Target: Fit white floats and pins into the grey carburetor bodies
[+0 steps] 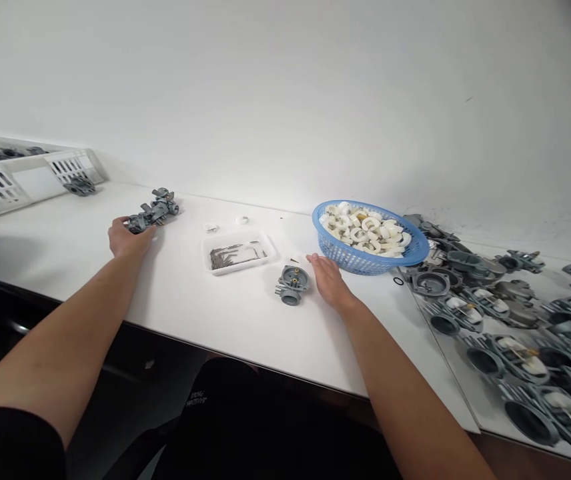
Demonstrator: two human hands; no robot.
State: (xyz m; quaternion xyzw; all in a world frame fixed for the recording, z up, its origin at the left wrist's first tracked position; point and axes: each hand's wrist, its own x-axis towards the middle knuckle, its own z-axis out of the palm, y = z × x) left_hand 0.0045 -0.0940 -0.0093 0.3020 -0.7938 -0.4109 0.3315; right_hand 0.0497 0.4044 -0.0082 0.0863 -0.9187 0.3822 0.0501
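On the left of the white table my left hand is closed around a grey carburetor body. More grey carburetor bodies stand against it, just behind. My right hand rests on its edge with fingers stretched out, holding nothing. Beside it, apart from the fingers, another carburetor body lies with its open bowl side up and brass parts showing inside. A small brass-coloured piece lies just behind that body. A shallow white tray with thin metal pins sits between the hands.
A blue basket full of white floats stands beyond my right hand. Many carburetor bodies crowd the right side, near a black O-ring. Two white floats lie behind the tray. A white crate stands far left.
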